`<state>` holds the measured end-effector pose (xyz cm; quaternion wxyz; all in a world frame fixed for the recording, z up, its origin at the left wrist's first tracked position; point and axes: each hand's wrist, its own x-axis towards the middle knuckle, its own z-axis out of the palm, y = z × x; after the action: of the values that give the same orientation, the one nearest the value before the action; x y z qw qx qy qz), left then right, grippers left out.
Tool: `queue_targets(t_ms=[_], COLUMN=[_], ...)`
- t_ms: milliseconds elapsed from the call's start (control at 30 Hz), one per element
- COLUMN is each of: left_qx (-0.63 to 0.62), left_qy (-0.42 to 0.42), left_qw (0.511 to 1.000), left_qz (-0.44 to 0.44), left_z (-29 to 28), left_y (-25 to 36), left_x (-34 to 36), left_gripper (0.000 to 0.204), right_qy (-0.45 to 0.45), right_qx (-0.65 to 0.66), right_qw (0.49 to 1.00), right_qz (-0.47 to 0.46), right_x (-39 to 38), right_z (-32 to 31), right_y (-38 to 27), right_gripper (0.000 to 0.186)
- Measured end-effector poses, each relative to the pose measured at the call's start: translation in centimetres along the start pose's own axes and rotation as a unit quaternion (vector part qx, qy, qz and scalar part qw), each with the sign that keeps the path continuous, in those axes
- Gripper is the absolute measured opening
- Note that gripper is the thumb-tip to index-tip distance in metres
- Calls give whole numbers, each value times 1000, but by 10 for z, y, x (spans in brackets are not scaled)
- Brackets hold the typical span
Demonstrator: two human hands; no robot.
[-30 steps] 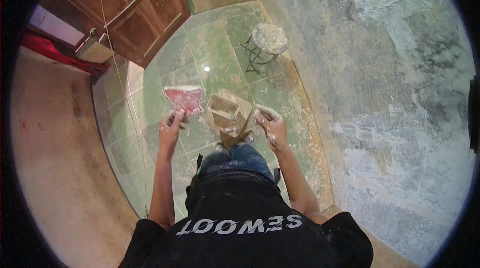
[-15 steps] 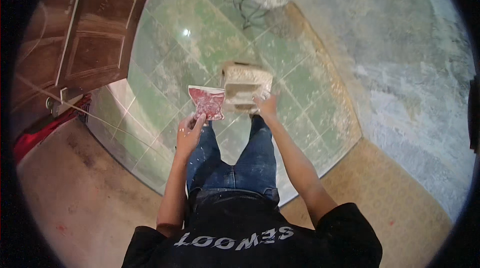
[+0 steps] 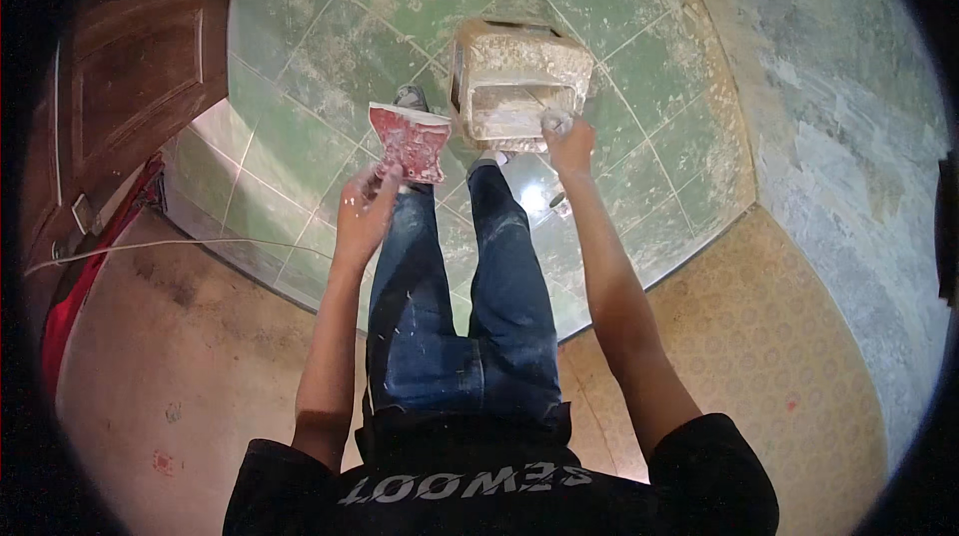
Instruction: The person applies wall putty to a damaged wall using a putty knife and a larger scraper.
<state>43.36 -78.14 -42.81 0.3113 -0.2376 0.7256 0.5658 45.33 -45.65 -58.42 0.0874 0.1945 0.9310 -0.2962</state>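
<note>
My left hand (image 3: 368, 203) grips a red scraper (image 3: 408, 139) with a white top edge, smeared with pale paste, at its lower part. My right hand (image 3: 569, 144) has its fingers closed at the front right corner of a plaster-crusted, boxy beige container (image 3: 514, 59); a small pale, smeared patch or item shows at the fingertips, and I cannot make out what they hold or whether they touch the container. The container has an opening toward me and sits just beyond my feet, right of the red scraper.
Green floor tiles (image 3: 320, 106) are spattered with plaster. A wooden door (image 3: 140, 86) stands left, with red fabric (image 3: 75, 321) and a cord (image 3: 200, 242) nearby. A mottled grey wall (image 3: 829, 146) runs along the right. A patterned beige surface (image 3: 749, 306) lies lower right.
The view has tilted down toward my legs; the door and stool have shifted up or out of view. My right hand has moved in to the container. My left hand still holds the red scraper.
</note>
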Motion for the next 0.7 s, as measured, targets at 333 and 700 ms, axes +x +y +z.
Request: queue_targets(t_ms=[333,700], left_qx=[-256,-33], left_qy=[143,105], left_qw=[956,979], left_qz=[26,174], left_z=[69,149], left_y=[-43,-90], left_x=[121,234], left_gripper=[31,40], right_qy=[-114,-252], right_qx=[-152,-151], right_qw=[981,956], right_qz=[43,0], right_x=[-9,24], right_z=[-38,-9], right_y=[5,-38], right_gripper=[73,61])
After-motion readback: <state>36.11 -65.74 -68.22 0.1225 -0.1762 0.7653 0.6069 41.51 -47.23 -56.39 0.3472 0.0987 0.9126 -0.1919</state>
